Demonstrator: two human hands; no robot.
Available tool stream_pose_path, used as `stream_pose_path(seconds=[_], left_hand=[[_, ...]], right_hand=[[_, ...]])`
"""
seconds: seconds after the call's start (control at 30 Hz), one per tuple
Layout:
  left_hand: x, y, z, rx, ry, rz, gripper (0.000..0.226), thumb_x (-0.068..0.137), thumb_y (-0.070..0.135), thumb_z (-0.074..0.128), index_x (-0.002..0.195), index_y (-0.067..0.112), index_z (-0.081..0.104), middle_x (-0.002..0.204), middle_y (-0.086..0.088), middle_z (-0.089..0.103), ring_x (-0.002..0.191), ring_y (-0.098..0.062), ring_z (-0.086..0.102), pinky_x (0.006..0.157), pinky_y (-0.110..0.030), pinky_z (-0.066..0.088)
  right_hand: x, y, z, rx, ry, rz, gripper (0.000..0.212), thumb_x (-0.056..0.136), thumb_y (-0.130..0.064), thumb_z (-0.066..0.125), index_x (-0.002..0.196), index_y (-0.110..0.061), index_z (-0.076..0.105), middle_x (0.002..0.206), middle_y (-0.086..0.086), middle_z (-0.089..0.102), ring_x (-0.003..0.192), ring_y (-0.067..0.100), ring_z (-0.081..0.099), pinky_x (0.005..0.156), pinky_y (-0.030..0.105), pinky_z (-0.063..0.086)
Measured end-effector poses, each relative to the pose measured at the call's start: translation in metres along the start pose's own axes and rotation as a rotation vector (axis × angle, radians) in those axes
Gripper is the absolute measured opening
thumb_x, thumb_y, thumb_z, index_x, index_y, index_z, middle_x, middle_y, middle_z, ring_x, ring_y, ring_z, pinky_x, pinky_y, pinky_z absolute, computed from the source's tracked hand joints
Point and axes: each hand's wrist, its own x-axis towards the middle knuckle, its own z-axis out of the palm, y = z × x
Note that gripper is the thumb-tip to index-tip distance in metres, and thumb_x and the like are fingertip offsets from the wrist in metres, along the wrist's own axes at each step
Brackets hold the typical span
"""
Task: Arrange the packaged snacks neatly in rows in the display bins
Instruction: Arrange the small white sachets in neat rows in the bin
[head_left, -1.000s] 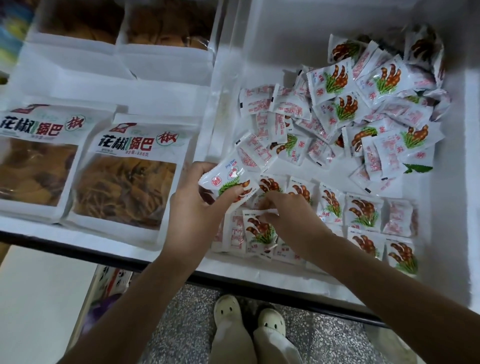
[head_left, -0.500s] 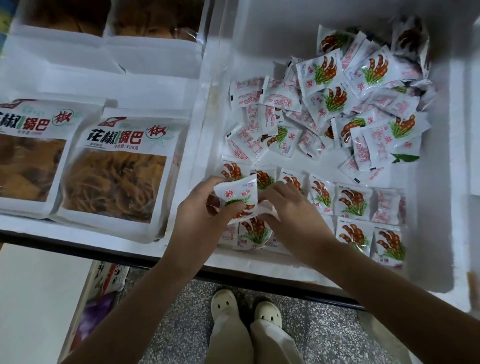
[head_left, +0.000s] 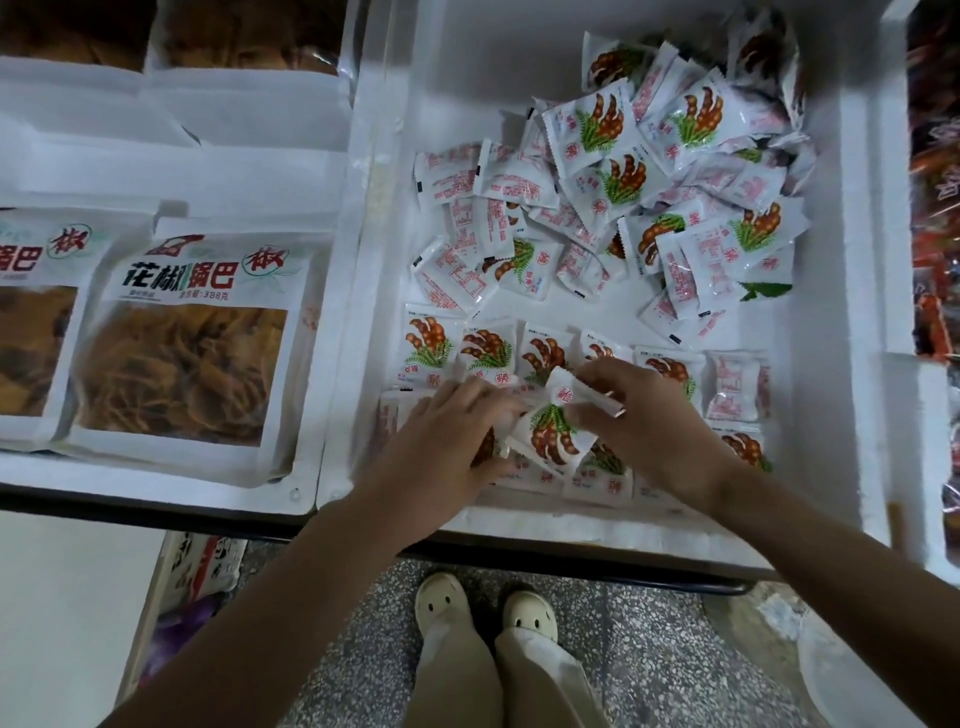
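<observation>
A white foam bin (head_left: 857, 291) holds small white snack packets printed with red pods and green leaves. A loose pile (head_left: 649, 182) fills its far half. Two tidy rows (head_left: 488, 351) lie along the near wall, partly hidden by my hands. My right hand (head_left: 649, 421) pinches the top edge of one packet (head_left: 550, 439), which is tilted just above the front row. My left hand (head_left: 447, 441) lies with straight fingers on the front-row packets, its fingertips touching that packet's left side.
The neighbouring foam bin (head_left: 332, 395) on the left holds large bags of fried snacks (head_left: 192, 338), with more bags behind. Red packaged goods (head_left: 935, 208) fill the far right edge. Below the shelf edge are a speckled floor and my shoes (head_left: 441, 603).
The packet has gone from my left hand's grip to my right hand's pinch and dropped toward the front row. My left hand has flattened onto the packets.
</observation>
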Motion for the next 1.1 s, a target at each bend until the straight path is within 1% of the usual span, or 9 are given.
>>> stream_pose_path(seconds=[0.17,0.33,0.4,0.53,0.67,0.8,0.9,1.0,1.1], left_hand=[[0.003,-0.011,0.002,0.189,-0.041,-0.007,0.053,0.084,0.044,0.061,0.133,0.034,0.044,0.131,0.012,0.037,0.127,-0.008,0.029,0.107,-0.027,0.026],[0.002,-0.012,0.005,0.196,0.011,-0.043,0.047,0.083,0.044,0.063,0.126,0.033,0.047,0.126,0.011,0.038,0.126,-0.009,0.03,0.104,-0.025,0.028],[0.003,-0.012,0.006,0.226,0.018,-0.055,0.047,0.083,0.045,0.063,0.125,0.031,0.047,0.127,0.009,0.036,0.127,-0.01,0.027,0.105,-0.027,0.027],[0.002,-0.017,0.006,0.266,0.023,-0.062,0.046,0.077,0.044,0.066,0.116,0.023,0.056,0.119,0.002,0.045,0.117,-0.018,0.038,0.096,-0.038,0.039],[0.007,-0.019,0.0,0.261,0.079,-0.004,0.035,0.074,0.037,0.06,0.103,0.018,0.063,0.103,-0.001,0.054,0.099,-0.022,0.051,0.08,-0.04,0.05],[0.034,-0.01,-0.014,0.192,0.161,0.081,0.038,0.089,0.038,0.046,0.114,0.012,0.06,0.112,-0.003,0.053,0.106,-0.02,0.048,0.089,-0.037,0.044],[0.074,0.005,-0.022,0.108,0.169,0.105,0.038,0.093,0.029,0.053,0.127,0.012,0.052,0.124,-0.003,0.049,0.118,-0.018,0.042,0.101,-0.033,0.034],[0.116,0.02,-0.02,0.072,0.183,0.111,0.046,0.093,0.027,0.056,0.135,0.012,0.044,0.134,-0.005,0.044,0.126,-0.021,0.038,0.105,-0.034,0.03],[0.148,0.028,-0.01,0.077,0.199,0.022,0.055,0.091,0.032,0.059,0.138,0.013,0.038,0.138,-0.01,0.036,0.13,-0.027,0.034,0.105,-0.039,0.032]], right_hand=[[0.001,0.003,0.012,-0.087,-0.135,-0.03,0.018,0.09,-0.016,0.06,0.106,-0.022,0.056,0.095,-0.006,0.06,0.07,0.005,0.057,0.05,0.01,0.041],[0.002,-0.002,0.017,-0.326,-0.122,-0.18,0.027,0.092,-0.019,0.058,0.119,-0.022,0.055,0.118,0.003,0.063,0.098,0.02,0.062,0.079,0.031,0.051],[0.001,0.001,0.017,-0.541,-0.005,-0.334,0.034,0.086,-0.027,0.066,0.119,-0.027,0.059,0.112,0.0,0.066,0.097,0.021,0.063,0.076,0.032,0.052],[0.003,0.013,0.015,-0.749,0.112,-0.525,0.036,0.059,-0.034,0.085,0.091,-0.023,0.074,0.079,-0.003,0.068,0.077,0.02,0.063,0.061,0.028,0.053],[0.005,0.02,0.015,-0.711,0.042,-0.573,0.043,0.064,-0.03,0.083,0.103,-0.018,0.07,0.088,0.001,0.066,0.082,0.019,0.063,0.065,0.028,0.054],[0.013,0.021,-0.007,-0.535,0.23,-0.469,0.048,0.08,-0.028,0.062,0.124,-0.01,0.055,0.109,0.009,0.061,0.097,0.023,0.06,0.085,0.033,0.05],[0.031,0.029,-0.042,-0.514,0.48,-0.253,0.05,0.085,-0.024,0.06,0.13,-0.005,0.048,0.121,0.014,0.053,0.111,0.028,0.051,0.098,0.039,0.043],[0.052,0.041,-0.072,-0.524,0.497,-0.009,0.057,0.087,-0.028,0.063,0.134,-0.006,0.04,0.128,0.017,0.045,0.117,0.032,0.041,0.099,0.036,0.035],[0.064,0.046,-0.08,-0.551,0.464,0.049,0.06,0.087,-0.033,0.063,0.135,-0.008,0.036,0.129,0.016,0.042,0.118,0.032,0.039,0.095,0.037,0.036]])
